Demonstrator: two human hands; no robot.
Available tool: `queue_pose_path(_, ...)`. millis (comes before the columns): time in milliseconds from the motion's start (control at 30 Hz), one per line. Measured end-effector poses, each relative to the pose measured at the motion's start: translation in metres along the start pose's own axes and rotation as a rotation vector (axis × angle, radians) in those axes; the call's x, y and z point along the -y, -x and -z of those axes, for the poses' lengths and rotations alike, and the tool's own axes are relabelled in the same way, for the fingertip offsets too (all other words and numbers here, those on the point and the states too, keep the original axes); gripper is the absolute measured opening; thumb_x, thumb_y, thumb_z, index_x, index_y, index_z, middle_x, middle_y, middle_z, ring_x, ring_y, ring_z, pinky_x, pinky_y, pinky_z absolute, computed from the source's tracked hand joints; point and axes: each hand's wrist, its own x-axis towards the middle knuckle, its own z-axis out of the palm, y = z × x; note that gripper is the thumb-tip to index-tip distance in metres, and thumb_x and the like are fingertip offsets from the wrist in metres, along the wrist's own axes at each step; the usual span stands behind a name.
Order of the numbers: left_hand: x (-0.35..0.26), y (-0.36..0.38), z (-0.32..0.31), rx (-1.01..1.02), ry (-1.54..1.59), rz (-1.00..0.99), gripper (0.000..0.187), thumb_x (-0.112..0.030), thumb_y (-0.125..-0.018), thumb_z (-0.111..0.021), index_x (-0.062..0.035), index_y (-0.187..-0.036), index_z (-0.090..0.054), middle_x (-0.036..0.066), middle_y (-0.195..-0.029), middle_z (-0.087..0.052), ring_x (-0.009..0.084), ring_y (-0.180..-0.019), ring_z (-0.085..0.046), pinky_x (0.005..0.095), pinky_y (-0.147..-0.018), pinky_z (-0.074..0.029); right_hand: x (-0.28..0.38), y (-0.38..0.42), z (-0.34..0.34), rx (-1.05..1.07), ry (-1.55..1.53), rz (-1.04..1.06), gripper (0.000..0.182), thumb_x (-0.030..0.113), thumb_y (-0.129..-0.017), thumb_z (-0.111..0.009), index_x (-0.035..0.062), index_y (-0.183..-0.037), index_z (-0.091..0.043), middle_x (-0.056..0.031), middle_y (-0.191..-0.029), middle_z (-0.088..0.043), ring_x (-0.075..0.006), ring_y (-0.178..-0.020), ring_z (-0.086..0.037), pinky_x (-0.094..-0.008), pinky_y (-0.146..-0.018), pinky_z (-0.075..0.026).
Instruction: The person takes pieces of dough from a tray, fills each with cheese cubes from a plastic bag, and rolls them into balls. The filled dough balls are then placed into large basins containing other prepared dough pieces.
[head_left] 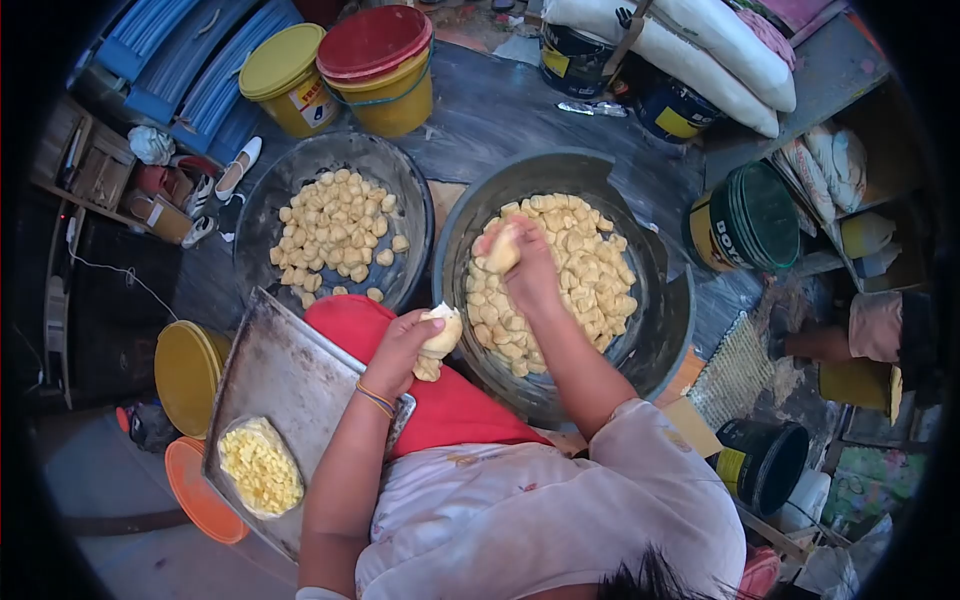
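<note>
Where the left forearm crosses it, a scuffed silver metal baking tray (290, 365) lies beside the body, bearing a clear plastic bag of small yellow chunks (262, 468) to the left of that arm. Beyond the left hand (398, 348), and a little left of it, a round dark basin (410, 205) holds a loose heap of pale, rounded dough lumps (342, 222). The left hand curls around a soft, pale yellow dough mass (442, 335), thumb and fingers pinching it, and part of it bulges below the grip. Ahead and to its right, the right hand (522, 262) has its fingers closed on a pale dough piece (501, 250), above a larger grey-green round tub (655, 300) full of similar lumps (590, 285).
</note>
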Motion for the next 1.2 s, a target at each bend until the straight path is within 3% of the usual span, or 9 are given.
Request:
queue_pose_path(133,-0.008,0.004,0.007,0.057,0.075,0.014,0.028,-0.017,-0.086,-0.055,0.0005,-0.108,-0.057,0.005,-0.089,-0.063,0.0113,-0.074,-0.061,0.0249,-0.066,-0.050,0.028,-0.021,0.074,-0.406,0.157,0.034,0.027,-0.003,-0.085,-0.044,0.0059,-0.109,-0.048,-0.0107,-0.099,-0.056,-0.0224,-0.090,-0.056,-0.0369,-0.077,-0.049)
queue_pose_path(367,-0.005,-0.001,-0.008,0.191,0.053,0.049,0.060,-0.014,-0.080,-0.056,-0.0052,-0.134,-0.033,0.012,-0.114,-0.052,0.0204,-0.095,-0.059,0.0356,-0.073,-0.056,0.020,0.054,-0.011,0.452,0.229,-0.381,0.046,0.017,-0.085,-0.056,0.0021,-0.127,-0.043,-0.0112,-0.122,-0.051,-0.0189,-0.109,-0.052,-0.0326,-0.091,-0.042)
queue_pose_path(433,-0.005,-0.001,-0.009,0.186,0.066,0.051,0.060,-0.013,-0.078,-0.056,-0.0057,-0.133,-0.032,0.011,-0.109,-0.053,0.0206,-0.092,-0.060,0.0364,-0.071,-0.056,0.019,0.041,0.001,0.437,0.242,-0.341,0.041,0.019,-0.088,-0.056,0.0028,-0.124,-0.046,-0.0126,-0.120,-0.054,-0.0206,-0.105,-0.056,-0.0350,-0.087,-0.046)
queue_pose_path(500,-0.003,-0.004,-0.003,0.157,0.058,0.037,0.054,-0.012,-0.077,-0.056,-0.0056,-0.127,-0.036,0.011,-0.108,-0.053,0.0207,-0.091,-0.060,0.0368,-0.070,-0.056,0.026,0.002,0.056,0.179,0.640,-0.296,0.032,0.014,-0.087,-0.058,0.0024,-0.116,-0.053,-0.0126,-0.108,-0.061,-0.0227,-0.097,-0.060,-0.0362,-0.083,-0.049)
queue_pose_path(567,-0.006,-0.001,-0.005,0.128,0.110,0.031,0.050,-0.013,-0.076,-0.056,-0.0061,-0.122,-0.038,0.010,-0.105,-0.054,0.0197,-0.087,-0.061,0.0343,-0.065,-0.056,0.007,-0.035,0.170,-0.084,1.209,0.111,0.031,0.015,-0.081,-0.064,0.0013,-0.108,-0.058,-0.0156,-0.097,-0.064,-0.0283,-0.090,-0.063,-0.0380,-0.077,-0.051)
queue_pose_path(700,-0.009,0.002,-0.003,0.110,0.127,0.042,0.047,-0.010,-0.079,-0.054,-0.0057,-0.123,-0.039,0.007,-0.107,-0.054,0.0150,-0.089,-0.060,0.0270,-0.066,-0.053,-0.004,-0.017,0.308,-0.451,1.787,-0.103,0.042,0.009,-0.069,-0.063,0.0022,-0.110,-0.056,-0.0205,-0.104,-0.060,-0.0377,-0.093,-0.058,-0.0388,-0.082,-0.047)
queue_pose_path(867,-0.008,0.000,-0.003,0.093,0.092,0.022,0.047,-0.010,-0.079,-0.055,-0.0061,-0.123,-0.039,0.006,-0.107,-0.055,0.0142,-0.089,-0.060,0.0254,-0.067,-0.052,-0.051,0.041,0.284,-0.592,2.125,-0.147,0.044,0.014,-0.069,-0.063,0.0052,-0.111,-0.053,-0.0177,-0.111,-0.055,-0.0380,-0.102,-0.054,-0.0439,-0.085,-0.045)
queue_pose_path(1000,-0.003,-0.002,-0.005,0.074,0.107,-0.009,0.048,-0.010,-0.079,-0.057,-0.0057,-0.123,-0.040,0.006,-0.108,-0.055,0.0144,-0.089,-0.059,0.0257,-0.068,-0.052,-0.036,0.034,0.261,-0.532,2.164,-0.191,0.042,0.017,-0.070,-0.063,0.0069,-0.109,-0.053,-0.0167,-0.110,-0.054,-0.0376,-0.104,-0.052,-0.0423,-0.085,-0.045)
queue_pose_path(1200,-0.008,0.001,-0.006,0.065,0.122,-0.021,0.047,-0.010,-0.079,-0.058,-0.0064,-0.122,-0.040,0.007,-0.106,-0.055,0.0139,-0.086,-0.060,0.0239,-0.065,-0.052,-0.057,0.024,0.227,-0.271,1.533,-0.107,0.038,0.012,-0.068,-0.062,0.0066,-0.105,-0.053,-0.0145,-0.111,-0.048,-0.0380,-0.103,-0.050,-0.0393,-0.084,-0.046)
